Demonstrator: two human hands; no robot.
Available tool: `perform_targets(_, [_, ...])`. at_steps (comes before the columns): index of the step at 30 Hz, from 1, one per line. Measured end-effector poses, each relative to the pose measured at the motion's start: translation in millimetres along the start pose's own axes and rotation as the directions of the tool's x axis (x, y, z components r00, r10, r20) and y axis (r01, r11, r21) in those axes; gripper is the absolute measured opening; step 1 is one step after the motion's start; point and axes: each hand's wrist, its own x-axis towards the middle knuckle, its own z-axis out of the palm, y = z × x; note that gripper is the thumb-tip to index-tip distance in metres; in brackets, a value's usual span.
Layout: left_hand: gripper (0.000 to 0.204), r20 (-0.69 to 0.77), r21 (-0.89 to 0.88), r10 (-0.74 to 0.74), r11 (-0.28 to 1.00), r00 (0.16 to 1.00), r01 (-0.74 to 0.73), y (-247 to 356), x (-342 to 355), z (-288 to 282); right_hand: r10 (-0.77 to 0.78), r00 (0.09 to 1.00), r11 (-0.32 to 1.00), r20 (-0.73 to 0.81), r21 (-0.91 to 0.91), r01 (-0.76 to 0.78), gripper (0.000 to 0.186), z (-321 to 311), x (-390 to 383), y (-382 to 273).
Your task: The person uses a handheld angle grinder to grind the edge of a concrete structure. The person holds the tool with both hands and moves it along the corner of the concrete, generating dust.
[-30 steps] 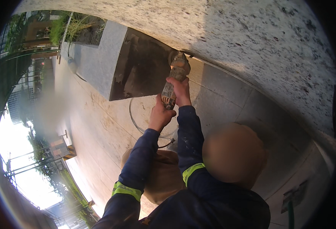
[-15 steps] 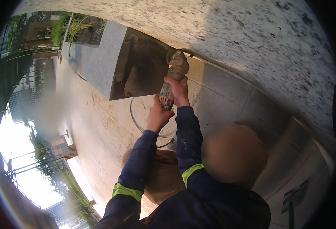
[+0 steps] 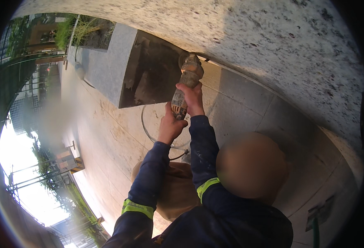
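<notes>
"Angle grinder at twelve o'clock: why two hands?"

"Left hand curls round its back, right hand its middle, likely to hold it steady by the dark panel at eleven o'clock."

Navy sleeves bear yellow-green bands — the grinder is grey-brown, the pale stone dark-speckled.

Large pale slabs with straight joints make up the floor, sunlit and brown-stained on the left, shaded on the right. A thin grey cable curves across its middle; a blurred green-handled tool rests near right.
</notes>
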Motion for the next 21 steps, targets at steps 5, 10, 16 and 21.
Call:
perform_targets(5, [0.092, -0.023, -0.002, -0.001, 1.000, 1.000, 0.001, 3.0, -3.0, 3.9, 0.030, 1.000, 0.999, -0.008, -0.030, -0.031, 0.065, -3.9, 0.9, -0.1])
perform_targets(10, [0.092, -0.031, -0.018, 0.045, 0.999, 0.998, -0.046, -1.6, -2.6, 3.4, 0.026, 1.000, 1.000, 0.017, -0.016, -0.025, 0.071, -2.6, -1.8, -5.1])
perform_targets(16, [0.092, -0.045, -0.011, 0.060, 0.998, 0.997, -0.061, 4.4, -13.0, 8.2, 0.031, 0.999, 0.999, 0.029, -0.016, -0.030, 0.070, -7.7, -14.8, -20.4])
perform_targets(21, [0.091, -0.028, -0.023, 0.029, 0.999, 0.999, -0.029, 11.8, -29.3, 11.7, 0.015, 1.000, 0.996, -0.016, -0.085, -0.016, 0.069, -16.6, -27.6, -26.9])
